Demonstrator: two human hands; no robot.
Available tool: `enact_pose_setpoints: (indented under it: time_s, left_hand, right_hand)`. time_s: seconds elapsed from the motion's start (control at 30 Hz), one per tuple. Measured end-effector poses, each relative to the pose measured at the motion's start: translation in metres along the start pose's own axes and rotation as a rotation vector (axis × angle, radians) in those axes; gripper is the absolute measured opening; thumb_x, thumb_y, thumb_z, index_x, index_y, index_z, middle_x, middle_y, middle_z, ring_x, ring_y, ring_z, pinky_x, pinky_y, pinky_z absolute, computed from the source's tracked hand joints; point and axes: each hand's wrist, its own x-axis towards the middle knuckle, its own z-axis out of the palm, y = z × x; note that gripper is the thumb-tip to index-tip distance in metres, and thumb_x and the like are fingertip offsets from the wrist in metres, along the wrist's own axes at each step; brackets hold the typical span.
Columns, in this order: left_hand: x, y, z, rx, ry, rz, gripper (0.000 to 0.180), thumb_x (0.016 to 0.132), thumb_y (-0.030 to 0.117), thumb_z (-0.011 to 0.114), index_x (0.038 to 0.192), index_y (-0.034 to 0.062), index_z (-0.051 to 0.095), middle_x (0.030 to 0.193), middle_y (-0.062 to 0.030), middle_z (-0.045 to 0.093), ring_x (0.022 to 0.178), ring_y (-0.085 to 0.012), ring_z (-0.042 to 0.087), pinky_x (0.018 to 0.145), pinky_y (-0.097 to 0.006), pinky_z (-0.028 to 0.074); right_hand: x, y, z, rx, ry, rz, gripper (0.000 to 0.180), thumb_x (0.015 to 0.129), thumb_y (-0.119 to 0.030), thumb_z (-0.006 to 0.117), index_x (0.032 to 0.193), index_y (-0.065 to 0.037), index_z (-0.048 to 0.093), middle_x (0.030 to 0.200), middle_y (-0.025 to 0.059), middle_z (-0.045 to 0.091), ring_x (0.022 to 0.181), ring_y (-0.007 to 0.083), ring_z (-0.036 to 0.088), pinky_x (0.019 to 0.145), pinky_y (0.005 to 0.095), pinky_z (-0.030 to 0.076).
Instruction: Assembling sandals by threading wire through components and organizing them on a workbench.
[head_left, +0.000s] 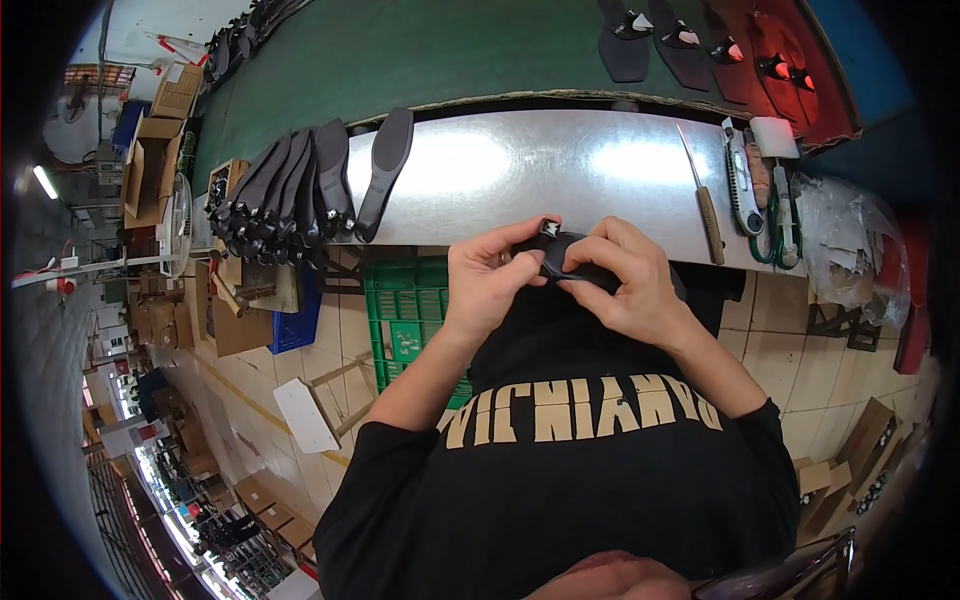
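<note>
Both of my hands are closed on a black sandal sole, held just over the near edge of the metal bench. My left hand pinches its strap end, where a small shiny white-and-black ornament shows between finger and thumb. The fingers of my right hand curl over the sole's other part, thumb underneath. Much of the sole is hidden by my hands or blends into my black shirt. Left of my hands, one black sole lies beside a fanned pile of similar soles.
On the bench's right lie an awl, a utility knife, green-handled scissors and a clear plastic bag. Beyond runs a green conveyor belt carrying several sandals. A green crate stands below the bench.
</note>
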Motion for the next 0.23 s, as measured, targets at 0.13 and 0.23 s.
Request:
enact_pose_setpoints:
  time_s: [0.13, 0.23]
  left_hand:
    - [0.007, 0.006, -0.014, -0.295, -0.077, -0.318, 0.039, 0.083, -0.008, 0.056, 0.121, -0.004, 0.064, 0.12, -0.0212, 0.066, 0.091, -0.0192, 0.071, 0.057, -0.02, 0.058]
    - [0.01, 0.004, -0.02, -0.533, -0.144, -0.38, 0.059, 0.085, -0.001, 0.058, 0.142, -0.0038, 0.044, 0.128, -0.0228, 0.061, 0.091, -0.0223, 0.072, 0.056, -0.019, 0.057]
  right_hand:
    - [-0.006, 0.001, 0.004, -0.026, 0.132, -0.129, 0.023, 0.068, -0.008, 0.081, 0.088, -0.009, 0.068, 0.08, 0.0077, 0.056, 0.069, 0.0227, 0.057, 0.059, 0.0322, 0.044]
    - [-0.006, 0.0, 0.001, -0.093, 0.137, -0.223, 0.026, 0.066, -0.008, 0.083, 0.089, -0.01, 0.07, 0.086, 0.0106, 0.058, 0.07, 0.0233, 0.058, 0.058, 0.0329, 0.045]
